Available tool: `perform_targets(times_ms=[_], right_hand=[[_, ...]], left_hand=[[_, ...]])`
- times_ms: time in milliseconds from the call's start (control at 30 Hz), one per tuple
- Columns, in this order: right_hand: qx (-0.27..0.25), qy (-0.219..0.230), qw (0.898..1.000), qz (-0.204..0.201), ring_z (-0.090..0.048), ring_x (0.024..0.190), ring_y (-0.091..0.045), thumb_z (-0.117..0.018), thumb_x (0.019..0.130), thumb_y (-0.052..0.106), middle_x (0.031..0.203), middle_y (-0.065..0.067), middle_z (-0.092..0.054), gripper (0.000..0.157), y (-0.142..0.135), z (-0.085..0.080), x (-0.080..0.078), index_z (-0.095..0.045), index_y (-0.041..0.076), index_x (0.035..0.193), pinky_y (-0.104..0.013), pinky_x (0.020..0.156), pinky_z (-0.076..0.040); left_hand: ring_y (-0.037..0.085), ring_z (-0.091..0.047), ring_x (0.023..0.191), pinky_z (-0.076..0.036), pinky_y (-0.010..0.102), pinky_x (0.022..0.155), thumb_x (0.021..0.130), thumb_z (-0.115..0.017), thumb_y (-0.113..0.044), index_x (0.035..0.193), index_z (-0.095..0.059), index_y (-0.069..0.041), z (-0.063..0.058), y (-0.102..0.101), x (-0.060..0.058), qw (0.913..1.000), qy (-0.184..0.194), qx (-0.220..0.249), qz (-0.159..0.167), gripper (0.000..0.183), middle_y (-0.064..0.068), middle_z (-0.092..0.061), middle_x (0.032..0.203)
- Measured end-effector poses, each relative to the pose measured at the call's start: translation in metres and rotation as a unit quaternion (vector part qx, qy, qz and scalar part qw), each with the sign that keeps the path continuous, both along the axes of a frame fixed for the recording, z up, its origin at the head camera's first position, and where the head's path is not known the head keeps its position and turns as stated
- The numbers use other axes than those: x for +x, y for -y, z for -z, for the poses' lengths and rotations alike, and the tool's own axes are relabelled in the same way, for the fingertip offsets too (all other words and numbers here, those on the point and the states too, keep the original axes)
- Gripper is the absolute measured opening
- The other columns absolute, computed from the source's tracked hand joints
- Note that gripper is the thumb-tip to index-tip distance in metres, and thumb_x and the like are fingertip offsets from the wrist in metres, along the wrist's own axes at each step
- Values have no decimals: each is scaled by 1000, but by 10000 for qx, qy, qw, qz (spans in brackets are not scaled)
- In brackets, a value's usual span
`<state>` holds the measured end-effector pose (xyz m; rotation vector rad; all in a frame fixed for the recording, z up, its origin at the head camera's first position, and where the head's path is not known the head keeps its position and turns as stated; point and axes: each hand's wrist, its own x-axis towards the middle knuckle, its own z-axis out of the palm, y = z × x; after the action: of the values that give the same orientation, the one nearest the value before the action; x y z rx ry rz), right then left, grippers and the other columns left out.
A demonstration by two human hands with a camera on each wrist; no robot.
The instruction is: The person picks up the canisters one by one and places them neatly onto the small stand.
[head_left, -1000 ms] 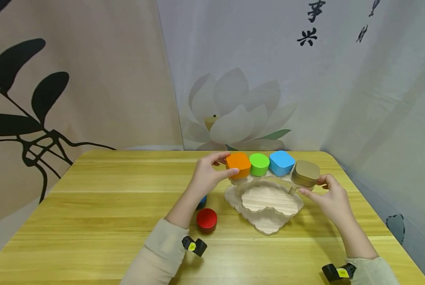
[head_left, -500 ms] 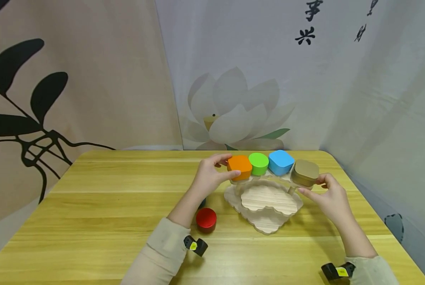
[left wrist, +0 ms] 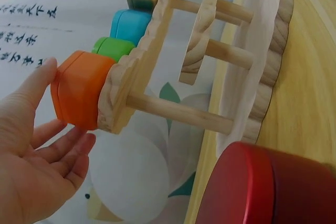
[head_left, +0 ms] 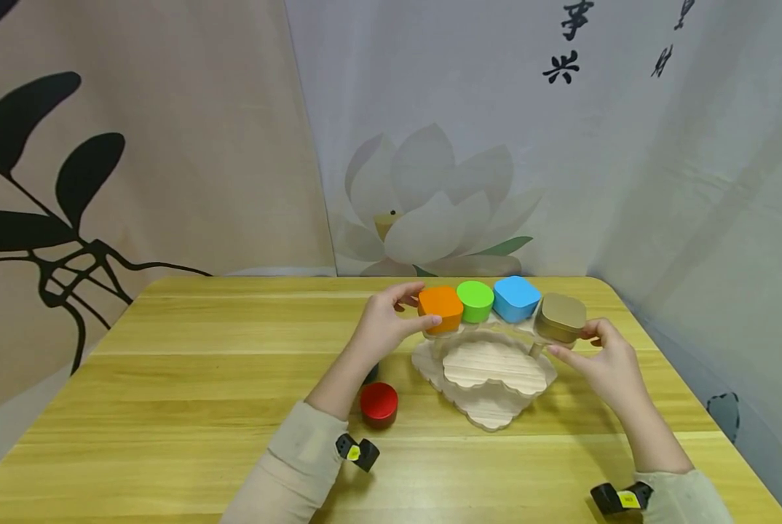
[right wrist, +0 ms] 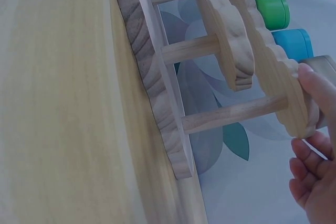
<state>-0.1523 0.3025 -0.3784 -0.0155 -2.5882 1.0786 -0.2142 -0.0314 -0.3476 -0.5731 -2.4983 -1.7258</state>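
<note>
My left hand (head_left: 391, 324) holds an orange rounded-square tin (head_left: 440, 307) between thumb and fingers. The tin sits at the left end of the upper shelf of a tiered wooden stand (head_left: 496, 367) with scalloped edges. At the shelf's other end, my right hand (head_left: 614, 367) pinches the shelf edge (right wrist: 291, 103), thumb on one side and fingers on the other. That hand is close beside a gold-brown tin (head_left: 561, 316). Between the two end tins stand a round green tin (head_left: 475, 300) and a blue rounded-square tin (head_left: 517, 298).
A round red tin (head_left: 379, 405) stands on the wooden table (head_left: 201, 393), left of the stand. Behind it a dark round thing (head_left: 372, 374) is mostly hidden by my left forearm. A printed curtain (head_left: 234, 145) hangs beyond the table's back edge.
My left hand and the orange tin have shifted very slightly right and nearer over the last second. My right hand keeps its hold on the shelf end.
</note>
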Motion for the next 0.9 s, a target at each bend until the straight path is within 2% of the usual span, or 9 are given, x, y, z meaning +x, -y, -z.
perform_targets(times_ms=[133,300,500,633,900], right_hand=[[10,25,10000,2,-45,104,-41,-78,81,32,108,-21,-50,53,1,0,0,-48,-3,107,-51,77,-39],[3,34,10000,9,-44,104,-42,-78,81,32,109,-21,-50,54,1,0,1,-48,-3,108,-51,78,-38],[40,43,10000,46,-44,104,-42,-78,81,33,109,-22,-50,54,1,-1,2,-48,-4,108,-52,78,-38],[45,31,10000,66,-44,105,-42,-78,81,33,109,-21,-50,54,0,-1,2,-48,-4,107,-51,79,-38],[32,13,10000,28,-45,105,-42,-78,81,33,109,-22,-51,54,1,-1,2,-49,-4,108,-52,80,-38]], left_hand=[[21,-57,104,-45,39,90,80,-79,-32,132,-57,-10,0,8,0,9999,-143,-39,-32,60,1,-64,116],[16,-57,103,-44,38,89,83,-77,-28,129,-60,-10,2,26,1,9989,-337,87,-320,52,0,-65,114],[15,-55,105,-43,40,92,84,-76,-29,129,-59,-10,15,48,5,9984,-92,135,-537,51,0,-64,116],[18,-55,107,-42,43,92,84,-76,-27,128,-59,-9,23,58,8,9986,108,115,-505,50,4,-63,118],[20,-55,109,-42,46,92,83,-77,-25,129,-59,-9,38,74,10,9989,187,-34,-429,52,6,-62,121]])
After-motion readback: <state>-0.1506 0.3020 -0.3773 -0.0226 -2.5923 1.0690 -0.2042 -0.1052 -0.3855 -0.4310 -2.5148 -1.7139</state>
